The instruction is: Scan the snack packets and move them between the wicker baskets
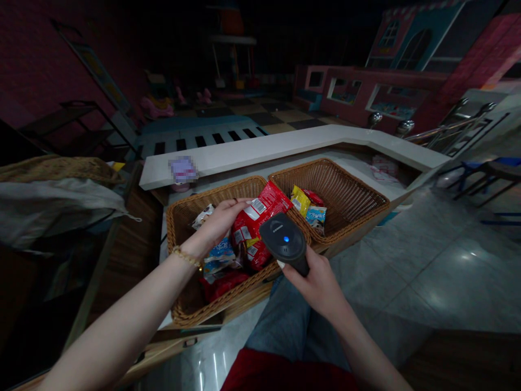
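Scene: play room, dim. Playhouse (415,43) back right, piano-key mat (199,138) back centre, metal railing (448,127) right. Tile floor (427,271) lower right. Person seated, jeans (285,320) visible below the hands.

L-shaped counter (285,146), white top, holds 2 wicker baskets side by side, rims touching. Blurred item (183,169) on the counter behind the left basket (176,233). Right basket (350,201) mostly bare inside; yellow packet (300,200) and blue packet (315,217) sit at its near corner, small red packet (313,197) just behind them.

Left basket holds clear packet (202,216), blue-white packet (220,258), flat red packet (223,285).

Left hand (220,222): clenched on the top of the red bag (254,231), bag upright over the left basket, near the rim shared with the right basket. Gold bracelet (186,256) on that wrist.

Right hand (317,288): grasping the handle of a black scanner (283,239), head aimed down at the bag, blue light on. Scanner overlaps the bag in view; contact cannot be confirmed.
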